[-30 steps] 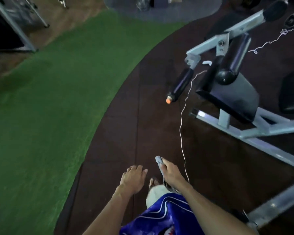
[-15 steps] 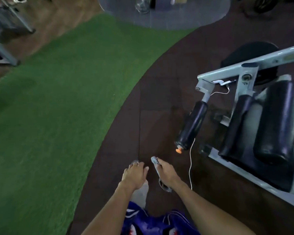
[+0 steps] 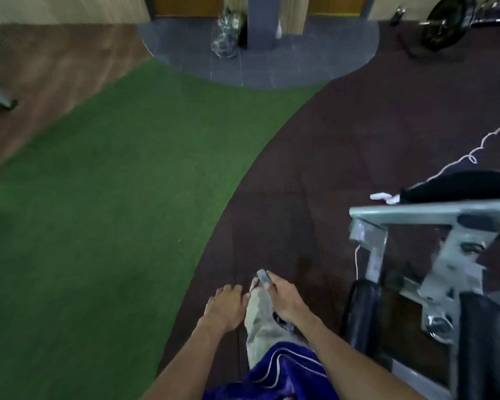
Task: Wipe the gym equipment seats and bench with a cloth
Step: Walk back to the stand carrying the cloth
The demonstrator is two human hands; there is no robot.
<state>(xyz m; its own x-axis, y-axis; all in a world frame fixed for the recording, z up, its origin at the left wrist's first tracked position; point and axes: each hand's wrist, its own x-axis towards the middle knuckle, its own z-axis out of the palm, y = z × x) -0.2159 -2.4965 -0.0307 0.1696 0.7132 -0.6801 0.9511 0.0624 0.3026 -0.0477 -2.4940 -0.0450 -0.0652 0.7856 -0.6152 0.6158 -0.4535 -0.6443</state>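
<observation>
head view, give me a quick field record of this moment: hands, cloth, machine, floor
right hand: grips a grey cloth, held low in front of the body
left hand: holds nothing, fingers loosely curled
gym machine: grey metal frame with black pads, to the person's right, not touched
white cord: trails across the dark floor toward the machine
floor: green turf left, dark rubber right

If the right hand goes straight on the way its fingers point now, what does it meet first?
Probably nothing soon: the right hand, gripping the grey cloth, points ahead over bare dark floor. The machine frame lies off to its right. Depth is unclear.
</observation>
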